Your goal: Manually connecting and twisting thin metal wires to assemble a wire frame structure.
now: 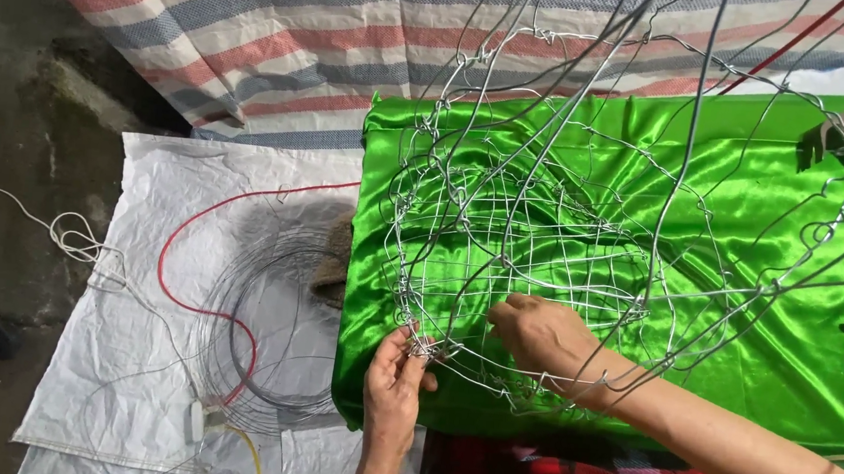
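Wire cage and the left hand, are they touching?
Touching. The head view shows the left hand with its fingertips pinched on the lower rim of the wire cage, no gap between them, over the green cloth.

You're working on a wire frame (563, 228), a rounded, open cage of thin silver wire with a gridded middle and loose strands rising at the far side. It sits over green satin cloth (747, 192), right of centre, its near-left rim at your fingertips.

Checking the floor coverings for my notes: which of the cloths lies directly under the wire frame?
The shiny green satin cloth does; the white woven sack holds the wire coil, and the striped tarp lies behind.
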